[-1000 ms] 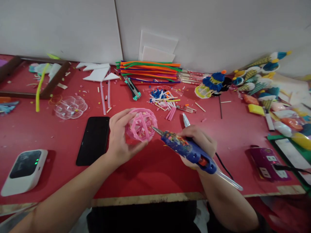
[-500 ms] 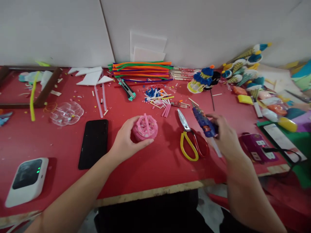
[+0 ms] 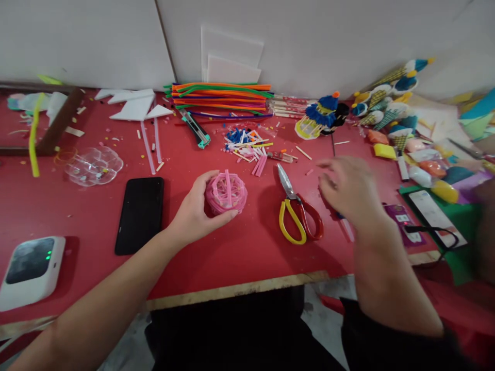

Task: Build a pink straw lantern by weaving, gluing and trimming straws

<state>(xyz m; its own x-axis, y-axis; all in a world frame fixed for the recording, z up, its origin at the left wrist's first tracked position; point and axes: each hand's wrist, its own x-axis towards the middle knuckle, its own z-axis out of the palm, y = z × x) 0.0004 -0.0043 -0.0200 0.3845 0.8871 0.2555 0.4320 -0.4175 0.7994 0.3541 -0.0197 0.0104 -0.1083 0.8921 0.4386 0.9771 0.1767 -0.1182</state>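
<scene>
My left hand (image 3: pixel 201 211) is wrapped round a small round pink basket-like piece (image 3: pixel 226 193) with a pink strip lying across its top. To its right, my right hand (image 3: pixel 350 190) is raised over the table, slightly blurred, its fingers apart and nothing seen in them. Beneath that hand lies the blue glue gun, mostly hidden, with its clear glue stick (image 3: pixel 347 230) poking out. Between the two hands rest scissors (image 3: pixel 290 206) with one yellow and one red handle, blades pointing away from me. A heap of cut straws and sticks (image 3: pixel 249 147) lies beyond.
A black phone (image 3: pixel 139 216) and a white device (image 3: pixel 33 270) with green lights lie at left. Behind are a cutter knife (image 3: pixel 196 130), fuzzy craft stems (image 3: pixel 222 98) and a clear flower-shaped tray (image 3: pixel 95 166). Cone-shaped crafts (image 3: pixel 386 108) and clay packets (image 3: pixel 431 167) crowd the right.
My right hand has let go of the glue gun, now lying under it, and its fingers have opened. My left hand still holds the pink piece. The whole view has shifted slightly.
</scene>
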